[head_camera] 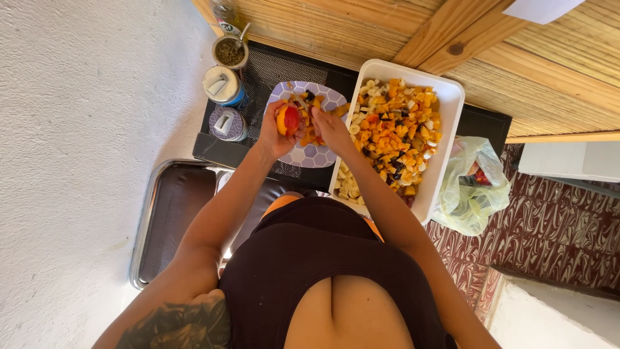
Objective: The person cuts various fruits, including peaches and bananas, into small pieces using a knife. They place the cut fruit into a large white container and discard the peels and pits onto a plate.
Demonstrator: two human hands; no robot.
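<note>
Step, judged: cutting fruit over plate; next move needs steady blade, pieces kept over plate.
Left hand closed around peach, above patterned plate.
Right hand closed by fruit, knife unclear.
White tray: chopped fruit, banana slices.
Plastic bag: scraps.

You see a red-orange round fruit, a plate with purple hexagon pattern, and a white rectangular tray of orange-yellow pieces.

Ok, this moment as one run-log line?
left hand: holds red-yellow peach | right hand: cutting it, blade hidden | below: hexagon-patterned plate | right: white rectangular tray of diced fruit
</note>
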